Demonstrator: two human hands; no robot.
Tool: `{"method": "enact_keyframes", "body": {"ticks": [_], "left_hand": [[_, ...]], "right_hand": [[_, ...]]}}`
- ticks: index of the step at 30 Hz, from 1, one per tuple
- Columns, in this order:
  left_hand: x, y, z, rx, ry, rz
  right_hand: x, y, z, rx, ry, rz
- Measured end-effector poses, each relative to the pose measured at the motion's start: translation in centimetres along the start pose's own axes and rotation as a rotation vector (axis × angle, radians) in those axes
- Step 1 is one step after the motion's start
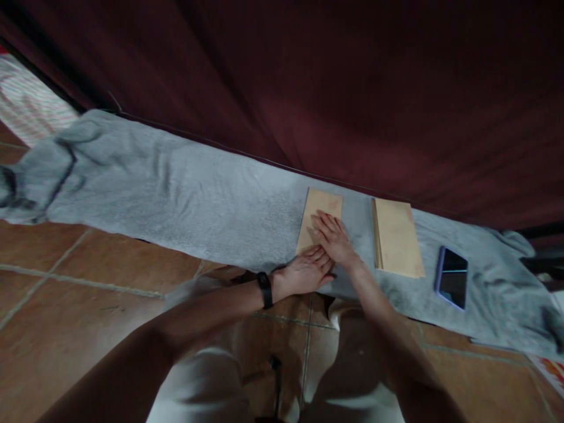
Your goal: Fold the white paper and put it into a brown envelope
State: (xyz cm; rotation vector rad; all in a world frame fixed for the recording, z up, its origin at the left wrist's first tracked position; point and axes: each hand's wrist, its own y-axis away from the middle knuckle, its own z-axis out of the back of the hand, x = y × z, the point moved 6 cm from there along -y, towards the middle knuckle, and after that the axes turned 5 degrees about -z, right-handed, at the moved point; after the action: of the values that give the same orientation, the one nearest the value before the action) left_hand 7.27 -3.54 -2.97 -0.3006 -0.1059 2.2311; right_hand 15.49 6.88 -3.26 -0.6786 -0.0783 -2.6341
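A tan paper envelope (324, 201) lies flat on a long grey cloth (211, 194) in front of me. My right hand (333, 238) rests palm down on its middle, fingers stretched out and pointing up and left. Just below, my left hand (308, 270) lies flat across the envelope's near end, its fingertips close against the right hand. A black band circles my left wrist. Both hands press on the paper and hold nothing. To the right sits a stack of similar tan envelopes (399, 238), apart from my hands.
A phone (453, 276) in a purple-blue case lies on the cloth right of the stack. Behind the cloth hangs a dark red curtain-like fabric (282, 88). Brown floor tiles (110, 294) show below, around my legs. Striped cloth (30, 97) is at the far left.
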Motion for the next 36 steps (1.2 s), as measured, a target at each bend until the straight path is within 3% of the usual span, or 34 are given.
{"method": "enact_keyframes", "body": {"ticks": [3,12,18,24,28,32,36], "left_hand": [[-0.6,0.7,0.1,-0.013,-0.005,-0.019],[-1.0,1.2,-0.5,0.049,0.048,-0.035],[-0.8,1.4,-0.2,0.034,0.064,-0.014],[-0.5,1.8,-0.7,0.037,0.039,0.02],[-0.5,2.1,-1.1,0.043,-0.002,0.036],[-0.5,2.1,-1.2,0.036,-0.012,0.022],[-0.4,2.0,-1.2,0.04,-0.002,0.033]], "right_hand": [[0.7,0.8,-1.2,0.165,0.084,0.057],[2.7,2.4,-1.7,0.346,-0.001,0.155],[0.7,0.1,-0.9,0.24,0.09,0.133],[-1.9,-5.5,0.4,0.045,0.233,0.043],[-2.8,-8.6,0.9,0.006,0.273,-0.036],[-2.6,-9.1,0.5,0.041,0.293,-0.021],[-1.2,-7.5,-0.3,0.097,0.272,0.079]]}}
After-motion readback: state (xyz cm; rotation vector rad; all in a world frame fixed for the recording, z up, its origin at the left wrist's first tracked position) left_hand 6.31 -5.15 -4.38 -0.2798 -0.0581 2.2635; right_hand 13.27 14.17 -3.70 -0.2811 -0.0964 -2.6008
